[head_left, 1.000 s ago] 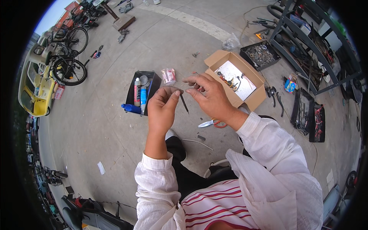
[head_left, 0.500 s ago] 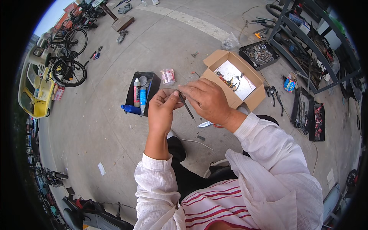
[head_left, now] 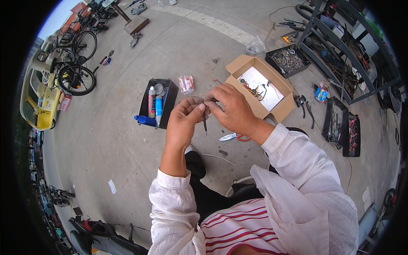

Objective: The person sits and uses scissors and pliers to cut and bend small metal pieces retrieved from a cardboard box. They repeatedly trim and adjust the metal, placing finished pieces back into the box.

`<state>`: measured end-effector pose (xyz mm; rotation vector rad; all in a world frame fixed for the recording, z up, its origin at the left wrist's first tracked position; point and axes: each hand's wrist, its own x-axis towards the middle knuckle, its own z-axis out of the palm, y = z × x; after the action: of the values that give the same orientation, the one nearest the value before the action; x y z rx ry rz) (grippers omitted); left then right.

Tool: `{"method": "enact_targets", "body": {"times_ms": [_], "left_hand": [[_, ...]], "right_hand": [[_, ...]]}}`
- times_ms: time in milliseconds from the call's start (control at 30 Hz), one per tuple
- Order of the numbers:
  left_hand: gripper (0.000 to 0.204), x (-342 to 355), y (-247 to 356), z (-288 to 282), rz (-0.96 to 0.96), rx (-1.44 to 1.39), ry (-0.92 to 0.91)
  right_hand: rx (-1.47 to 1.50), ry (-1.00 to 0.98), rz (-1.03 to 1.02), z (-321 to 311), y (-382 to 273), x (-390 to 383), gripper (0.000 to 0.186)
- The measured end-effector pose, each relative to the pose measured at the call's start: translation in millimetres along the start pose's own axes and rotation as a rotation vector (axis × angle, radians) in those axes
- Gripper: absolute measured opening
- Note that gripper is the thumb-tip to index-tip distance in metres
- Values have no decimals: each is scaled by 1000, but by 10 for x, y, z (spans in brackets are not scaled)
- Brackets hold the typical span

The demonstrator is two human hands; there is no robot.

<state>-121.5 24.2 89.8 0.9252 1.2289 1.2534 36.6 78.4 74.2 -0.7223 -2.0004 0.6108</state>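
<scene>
My left hand [head_left: 180, 123] is closed, thumb against fingers, on a thin black stick-like piece [head_left: 205, 123] whose narrow lower end points down. Whether it is a cable or a tool I cannot make out. Beside it, my right hand [head_left: 233, 109] pinches at the piece's upper end, fingertips meeting those of the left; what exactly lies between them is hidden. Below the hands, scissors [head_left: 228, 137] with orange-red handles lie on the concrete floor. A pale wire [head_left: 219, 159] and a small dark scrap [head_left: 223, 152] are near my foot.
Ahead stands a black bin [head_left: 169, 102] with bottles, beside a small plastic packet [head_left: 186, 84]. To the right are an open cardboard box [head_left: 285, 111] with wired parts, a tray of hardware [head_left: 289, 59], pliers [head_left: 302, 106] and a metal rack [head_left: 340, 55]. Bicycles [head_left: 77, 80] stand far left.
The black piece has swung from slanting down-right to hanging almost straight down. My right fingers have curled from flatter to a pinch, and the scissors' handles show more.
</scene>
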Motion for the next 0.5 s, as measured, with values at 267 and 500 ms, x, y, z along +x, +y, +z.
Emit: {"method": "enact_targets", "body": {"times_ms": [267,500], "left_hand": [[12,4,28,-3,-81,19,-41],[12,31,40,13,-95,4,-54]], "right_hand": [[-43,-7,-31,-9,23,8,15],[-91,128,-63,-1,-12,49,11]]}}
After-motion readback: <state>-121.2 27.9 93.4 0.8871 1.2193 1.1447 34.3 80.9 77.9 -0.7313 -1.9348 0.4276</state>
